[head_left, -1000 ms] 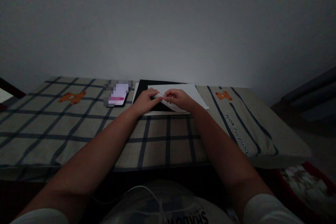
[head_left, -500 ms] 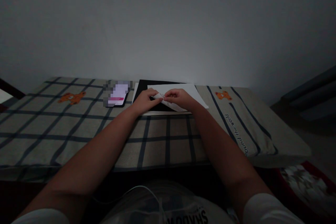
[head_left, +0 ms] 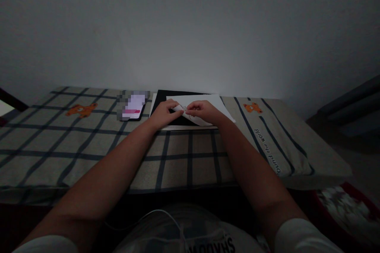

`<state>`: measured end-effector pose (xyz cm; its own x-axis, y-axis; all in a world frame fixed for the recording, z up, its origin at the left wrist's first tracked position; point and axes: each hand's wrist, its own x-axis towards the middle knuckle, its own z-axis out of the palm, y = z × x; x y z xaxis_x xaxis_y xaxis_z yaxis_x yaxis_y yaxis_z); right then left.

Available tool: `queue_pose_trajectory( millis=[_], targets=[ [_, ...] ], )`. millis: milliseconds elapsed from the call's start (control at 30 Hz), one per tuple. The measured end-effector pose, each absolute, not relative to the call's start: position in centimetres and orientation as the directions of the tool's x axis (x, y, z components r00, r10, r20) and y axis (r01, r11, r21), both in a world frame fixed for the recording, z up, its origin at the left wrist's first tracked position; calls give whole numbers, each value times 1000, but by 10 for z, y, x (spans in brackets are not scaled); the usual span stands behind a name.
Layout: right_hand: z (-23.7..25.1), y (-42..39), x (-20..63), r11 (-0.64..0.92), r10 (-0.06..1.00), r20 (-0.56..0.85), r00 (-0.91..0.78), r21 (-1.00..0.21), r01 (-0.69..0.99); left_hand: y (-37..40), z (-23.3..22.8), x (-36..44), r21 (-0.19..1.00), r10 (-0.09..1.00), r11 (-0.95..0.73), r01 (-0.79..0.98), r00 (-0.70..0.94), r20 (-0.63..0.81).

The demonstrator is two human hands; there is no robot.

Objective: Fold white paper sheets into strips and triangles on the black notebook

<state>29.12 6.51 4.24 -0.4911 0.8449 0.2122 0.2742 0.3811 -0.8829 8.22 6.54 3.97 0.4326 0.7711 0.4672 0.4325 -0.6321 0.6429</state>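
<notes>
A dim grey wall (head_left: 190, 27) rises at the far side of the room, its upper left faintly stained. Against it stands a table under a pale cloth (head_left: 175, 166) with dark checked lines. An orange bear (head_left: 81, 110) is printed on the left of the cloth and another bear (head_left: 252, 107) on the right; nearer than the right one runs some lettering (head_left: 267, 152), which reads upside down.

Near the middle of the far part lies a black board (head_left: 162, 97), with a white layer (head_left: 190, 128) showing beneath its left and near edges. The paper (head_left: 221, 106), a white sheet, rests on the board and reaches past it on the right. Its near left part is turned up into a slanting fold with faint marks on it.

The left hand (head_left: 163, 114) holds the fold from the left, thumb pressed on the paper and fingers curved beyond it. The right hand (head_left: 203, 110) meets it from the right, thumb and fingertips drawn together in a narrow pinch on the fold. The two thumbs almost touch.

Left of the board lies a phone (head_left: 133, 104), screen lit, partly blurred. At the near edge, a thin white cord (head_left: 160, 210) curves over the person's clothing.
</notes>
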Motion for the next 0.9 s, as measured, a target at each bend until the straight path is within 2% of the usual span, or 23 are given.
queue_pose_trajectory(
  millis=[167, 533, 733, 900],
  targets=[
    [46, 63, 290, 377, 850, 195, -489, -875, 305, 66, 39, 81, 661, 769, -623, 418, 482, 420],
    [48, 59, 289, 378, 827, 180, -532, -879, 291, 62, 41, 83, 637, 730, -667, 387, 514, 452],
    [50, 58, 290, 317, 840, 153, -521, -917, 242, 64, 41, 82, 638, 757, -643, 422, 472, 451],
    [48, 60, 293, 291, 842, 116, -528, -920, 262, 63, 42, 81, 664, 782, -609, 435, 473, 407]
  ],
)
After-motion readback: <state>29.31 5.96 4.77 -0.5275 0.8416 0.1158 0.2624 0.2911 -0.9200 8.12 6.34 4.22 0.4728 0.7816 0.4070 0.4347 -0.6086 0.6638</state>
